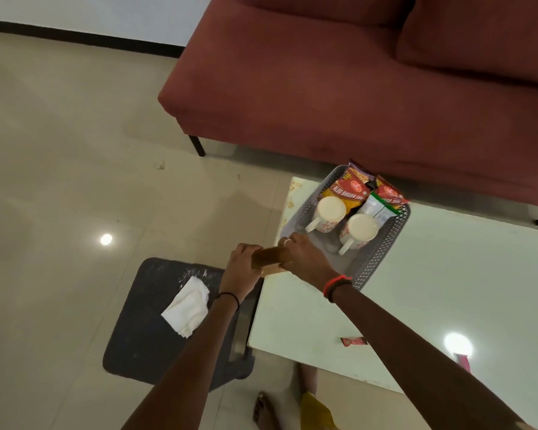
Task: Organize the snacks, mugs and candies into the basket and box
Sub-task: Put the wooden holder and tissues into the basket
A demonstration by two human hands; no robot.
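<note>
Head view: a red sofa point(354, 88) stands beyond the grey basket point(385, 243). A white worktop point(448, 290) carries the basket at its far left corner. A dark grey stool point(143, 336) stands on the floor to the left of the basket, nearer the viewer, and bears a white cloth point(187, 305). A brown box point(269, 256) is held just beside the basket's near left corner. The left hand point(241, 263) takes one end and the right hand point(303, 256) the other, each grip closed round the box. Snack packets point(351, 189) lean in the basket's far end. Two white mugs point(330, 212) sit side by side inside the basket, in front of the packets. Two candies point(353, 340) lie on the worktop, well apart from the basket on its near side.
</note>
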